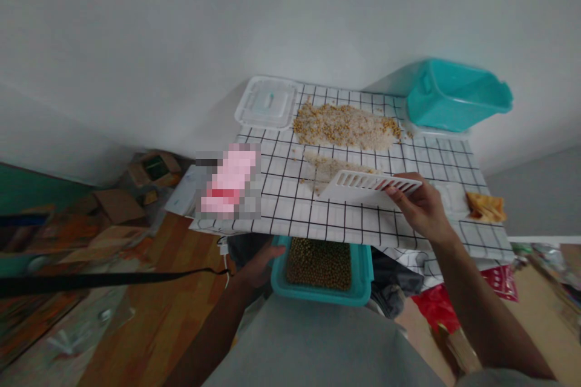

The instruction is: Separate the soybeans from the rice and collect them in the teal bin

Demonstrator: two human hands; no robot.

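My right hand (422,205) is closed around the right end of a white slotted plastic plate (358,188), tilted on edge over the front of the table. Behind the plate lies a thin streak of pale grains (324,170). Farther back spreads a larger heap of yellow bean-like grains mixed with whitish ones (345,124). Below the table's front edge, against my body, is a teal tub (321,296) holding many small brownish-green round grains (318,266). My left hand (261,263) grips its left side, thumb at the rim; the other fingers are mostly hidden.
A checked cloth covers the table (281,193). A clear lid (267,103) lies back left, a blurred pink item (231,178) front left. A larger teal bin (458,97) stands back right; a crumpled yellow-brown wrapper (486,207) lies at the right edge. Cardboard boxes (120,199) clutter the left floor.
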